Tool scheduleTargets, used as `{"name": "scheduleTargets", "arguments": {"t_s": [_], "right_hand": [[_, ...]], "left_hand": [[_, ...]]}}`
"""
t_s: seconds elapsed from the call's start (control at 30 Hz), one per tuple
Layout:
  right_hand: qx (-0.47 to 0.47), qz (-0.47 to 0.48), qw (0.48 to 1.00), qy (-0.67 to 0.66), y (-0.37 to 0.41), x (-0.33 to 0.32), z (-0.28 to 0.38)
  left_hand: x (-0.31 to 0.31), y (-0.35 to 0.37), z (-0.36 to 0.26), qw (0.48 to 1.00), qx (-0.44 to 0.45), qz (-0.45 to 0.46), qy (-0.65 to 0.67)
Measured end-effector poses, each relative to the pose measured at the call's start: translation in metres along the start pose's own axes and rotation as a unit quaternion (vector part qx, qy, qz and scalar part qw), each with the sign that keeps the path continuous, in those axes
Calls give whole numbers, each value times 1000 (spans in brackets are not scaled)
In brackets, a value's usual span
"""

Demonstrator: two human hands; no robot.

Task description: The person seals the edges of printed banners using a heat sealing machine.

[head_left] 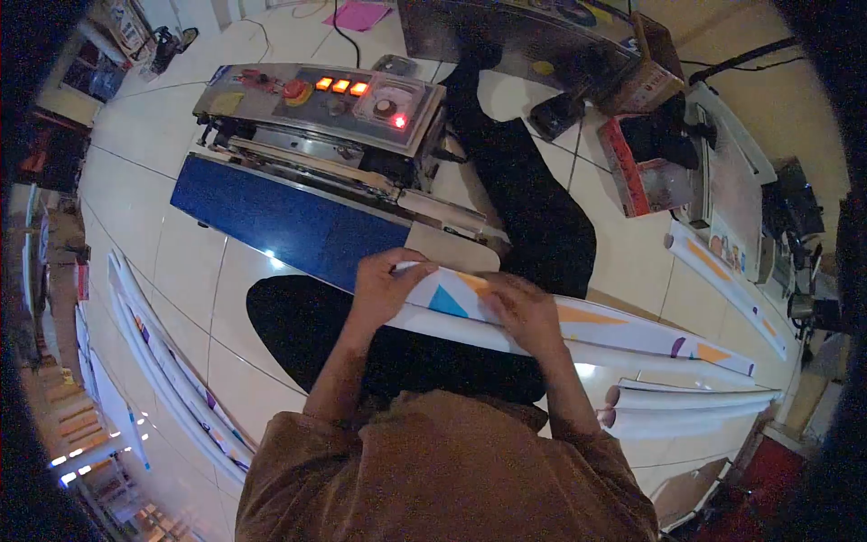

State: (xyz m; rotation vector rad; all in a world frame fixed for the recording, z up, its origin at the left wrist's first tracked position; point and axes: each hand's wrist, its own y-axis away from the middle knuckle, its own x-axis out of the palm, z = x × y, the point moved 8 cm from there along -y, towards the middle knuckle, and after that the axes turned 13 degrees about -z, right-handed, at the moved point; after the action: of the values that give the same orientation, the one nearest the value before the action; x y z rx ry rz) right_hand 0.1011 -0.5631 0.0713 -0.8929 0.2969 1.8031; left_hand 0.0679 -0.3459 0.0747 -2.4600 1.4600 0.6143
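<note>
A long white printed sheet (pixel 591 318) with orange, teal and purple shapes lies across my lap, partly rolled lengthwise. My left hand (pixel 384 287) pinches its left end, thumb on top. Further right, my right hand (pixel 524 312) is closed over the sheet's upper edge, with its fingertips partly hidden. Just beyond my hands stands a band sealing machine (pixel 316 104) with lit orange switches, a red button and a dial. Its blue conveyor belt (pixel 271 212) runs towards my left hand, and the small metal end plate (pixel 452 248) sits right behind the sheet's left end.
More rolled sheets lie on the tiled floor, some at the left (pixel 167 361) and others at the right (pixel 686 397). Another roll (pixel 722 285) rests further right. A red-edged box (pixel 623 172) and a cardboard box (pixel 646 68) stand at the back right. My outstretched leg (pixel 533 190) passes beside the machine.
</note>
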Motion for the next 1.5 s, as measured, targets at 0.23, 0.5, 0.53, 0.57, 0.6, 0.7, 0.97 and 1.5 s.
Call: {"name": "scheduleTargets", "arguments": {"t_s": [0.23, 0.5, 0.53, 0.57, 0.6, 0.7, 0.97, 1.5], "right_hand": [[-15, -21, 999, -46, -28, 30, 38], [-4, -48, 997, -55, -25, 33, 35], [-21, -61, 997, -40, -24, 33, 37], [-23, -58, 997, -41, -23, 33, 38], [-47, -82, 996, -6, -24, 28, 43], [-57, -114, 991, 32, -23, 16, 51], [-8, -81, 996, -26, -19, 23, 44], [68, -53, 991, -103, -19, 29, 23]], "left_hand": [[6, 1, 21, 984, -26, -3, 178], [-9, 11, 11, 995, -69, 28, 67], [-9, 12, 0, 993, -36, 22, 107], [-9, 12, 1, 993, -37, 19, 107], [-11, 10, -5, 997, 13, 4, 81], [-14, 12, -15, 995, 79, -33, 46], [-19, 13, -22, 994, 91, -63, 7], [13, 3, -52, 907, 319, 155, -226]]}}
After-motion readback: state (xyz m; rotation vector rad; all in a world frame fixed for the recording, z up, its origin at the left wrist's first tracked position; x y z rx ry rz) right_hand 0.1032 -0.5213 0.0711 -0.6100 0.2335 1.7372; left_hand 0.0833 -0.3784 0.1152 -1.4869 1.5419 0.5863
